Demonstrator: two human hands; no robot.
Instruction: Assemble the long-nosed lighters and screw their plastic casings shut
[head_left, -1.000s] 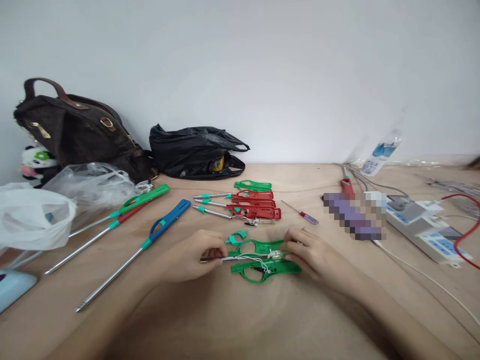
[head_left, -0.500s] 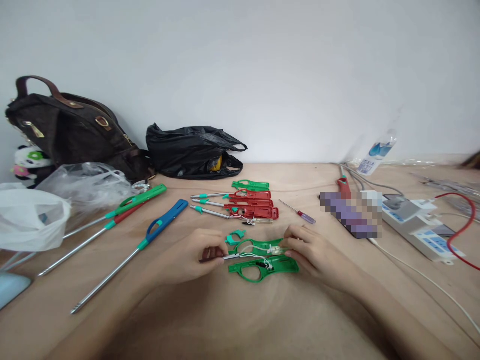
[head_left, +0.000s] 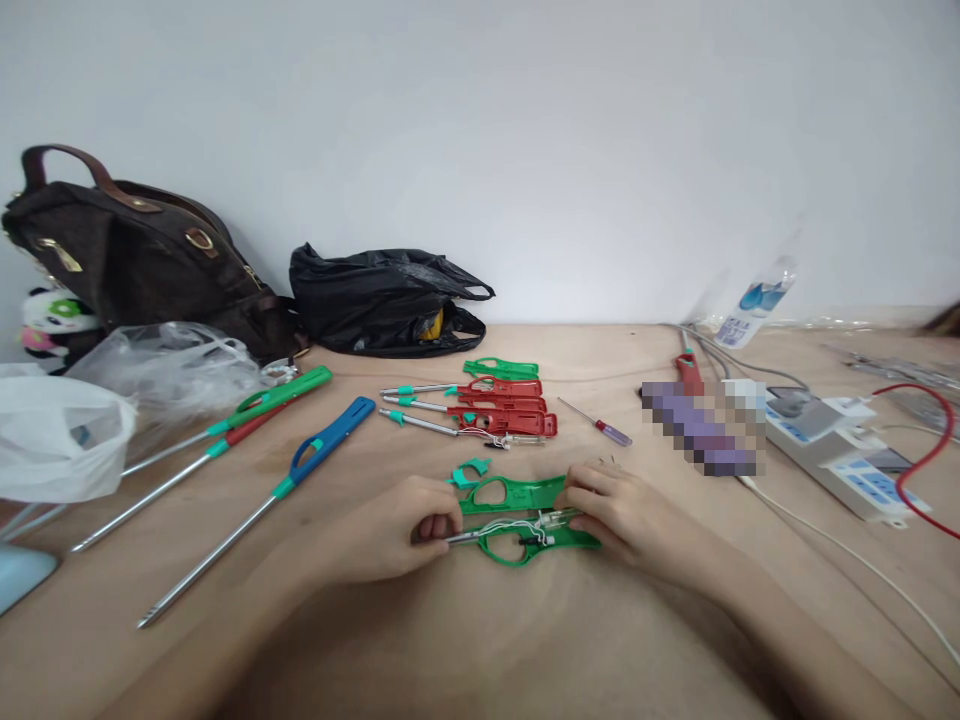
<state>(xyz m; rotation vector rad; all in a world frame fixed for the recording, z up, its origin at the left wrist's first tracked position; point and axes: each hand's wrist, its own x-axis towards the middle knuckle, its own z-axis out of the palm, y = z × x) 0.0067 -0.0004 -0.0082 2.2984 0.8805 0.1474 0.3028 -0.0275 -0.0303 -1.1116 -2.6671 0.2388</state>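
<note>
Two green plastic lighter shell halves lie side by side in front of me: the far half (head_left: 517, 493) and the near half (head_left: 536, 541). My left hand (head_left: 409, 530) pinches the thin metal tube (head_left: 459, 536) of the lighter's inner part, with white wires (head_left: 510, 523) trailing from it onto the near half. My right hand (head_left: 616, 508) grips the right end of that inner part and the near shell. A small teal trigger piece (head_left: 469, 472) rests just beyond the far half.
Red opened lighters (head_left: 502, 405) with metal tubes and a green shell (head_left: 501, 368) lie farther back. A small screwdriver (head_left: 598, 424), a blue long lighter (head_left: 300, 470), green and red long lighters (head_left: 247, 415), plastic bags (head_left: 60, 435), a brown handbag (head_left: 142, 265), a black bag (head_left: 386, 300) and a power strip (head_left: 840, 450) surround them.
Both hands shifted the metal tube and wired inner part toward me, from between the two green halves onto the near half. The view drifted slightly.
</note>
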